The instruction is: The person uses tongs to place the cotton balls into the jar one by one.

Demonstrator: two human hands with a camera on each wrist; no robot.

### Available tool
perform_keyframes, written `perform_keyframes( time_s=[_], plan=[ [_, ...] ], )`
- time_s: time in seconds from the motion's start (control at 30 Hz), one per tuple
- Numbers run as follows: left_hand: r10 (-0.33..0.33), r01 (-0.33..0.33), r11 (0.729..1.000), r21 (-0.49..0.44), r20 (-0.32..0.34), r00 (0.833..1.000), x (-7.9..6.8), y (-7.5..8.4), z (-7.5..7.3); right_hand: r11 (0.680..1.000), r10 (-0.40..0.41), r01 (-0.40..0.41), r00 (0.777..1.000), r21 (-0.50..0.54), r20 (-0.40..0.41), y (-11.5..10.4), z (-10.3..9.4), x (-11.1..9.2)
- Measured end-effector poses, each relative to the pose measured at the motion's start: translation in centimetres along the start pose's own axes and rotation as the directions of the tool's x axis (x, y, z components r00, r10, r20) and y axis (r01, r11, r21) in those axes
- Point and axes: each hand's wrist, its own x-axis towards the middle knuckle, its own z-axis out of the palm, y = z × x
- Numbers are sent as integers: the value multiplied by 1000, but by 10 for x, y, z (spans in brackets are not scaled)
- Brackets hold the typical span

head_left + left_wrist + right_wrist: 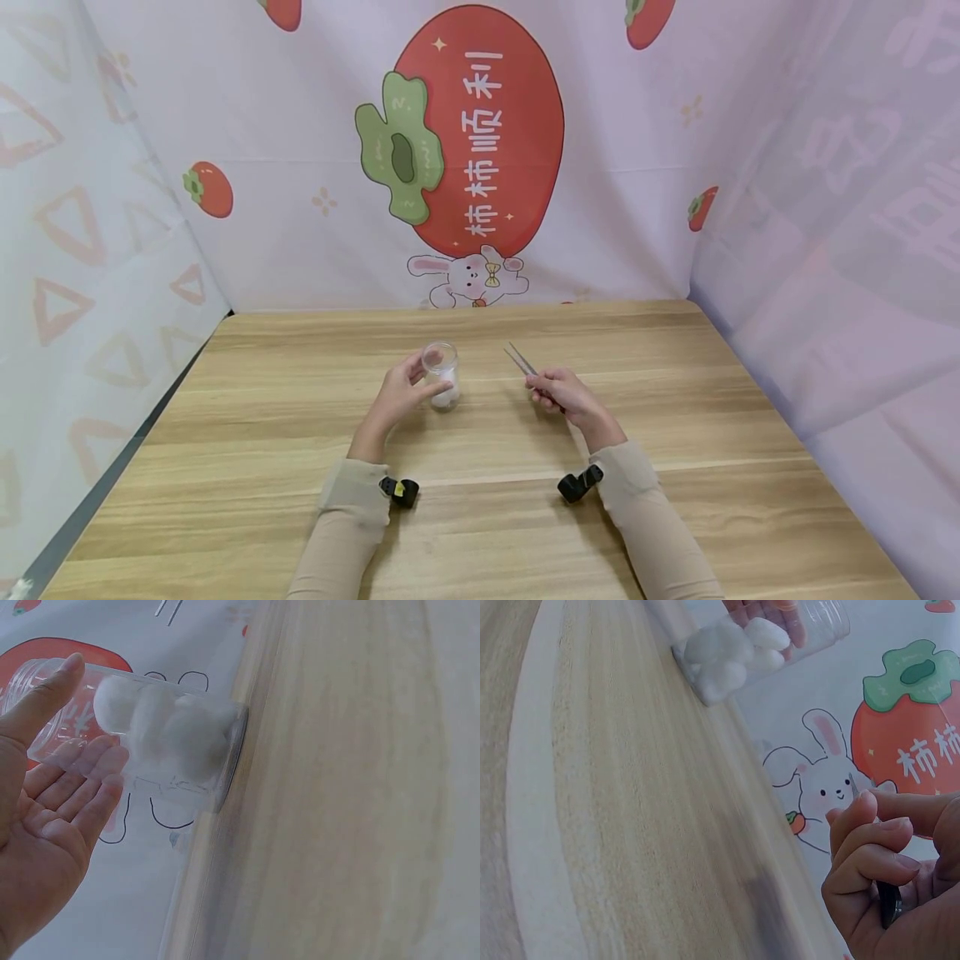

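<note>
My left hand [405, 387] holds a clear plastic jar [440, 358], thumb on the near side and fingers behind it. The jar stands upright on the table with its mouth uncovered. White cotton balls [165, 731] fill its lower part, seen through the wall in both wrist views. To the right of the jar, my right hand [562, 393] grips a pair of metal tweezers [519, 360]. Their two tips stand apart, point up and left, and have nothing between them. In the right wrist view, curled fingers hide most of the tweezers; a dark end [889, 902] shows by the palm.
Both hands are over a wood-grain table [480, 517]. A white printed cloth [285, 233] hangs behind its far edge, and more cloth hangs at the left and right sides. A small black camera [405, 493] sits on each wrist.
</note>
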Motion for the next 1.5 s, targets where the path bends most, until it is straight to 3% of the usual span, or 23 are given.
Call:
perform_keyframes(
  time_s=[0.3, 0.57, 0.97, 1.2, 1.5],
  plan=[
    [-10, 10, 1000, -9, -1, 1000, 0, 0, 0, 1000, -3, 2, 1000, -27, -19, 2, -2, 0],
    [-22, 22, 1000, 5, -2, 1000, 0, -1, 0, 999, 44, -45, 998, -22, -54, 3, -2, 1],
    [-35, 35, 999, 13, -1, 999, 0, 0, 0, 997, 61, -57, 995, 57, -76, 6, -4, 2],
    [-16, 16, 1000, 6, -4, 1000, 1, 1, 1, 991, 110, -103, 989, 81, -95, 8, -8, 3],
    [-21, 21, 1000, 2, -7, 1000, 0, 2, 1, 991, 102, -93, 991, 100, -87, 12, -12, 4]
  ],
)
